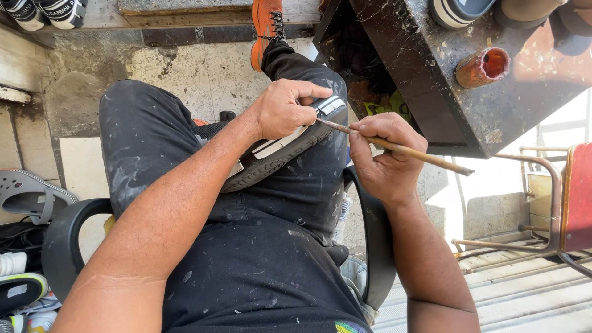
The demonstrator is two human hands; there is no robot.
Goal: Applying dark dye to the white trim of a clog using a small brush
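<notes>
One shoe (290,148) on lap, black ribbed sole up, white stripe on side. Left hand (280,111) closed around shoe heel. Right hand (382,157) pinches one thin wooden brush (394,147), tip touching shoe edge. One rusty round pot (483,66) on dark stained bench (444,105), far right, red paste inside.

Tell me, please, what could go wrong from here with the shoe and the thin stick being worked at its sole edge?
The shoe rests on the lap, steadied only by the left hand; it could twist or slide off the thigh. The right hand pushes the thin stick tip towards the left thumb, so a slip might jab it. The open orange pot stands near the dark table edge and may be knocked over.
</notes>
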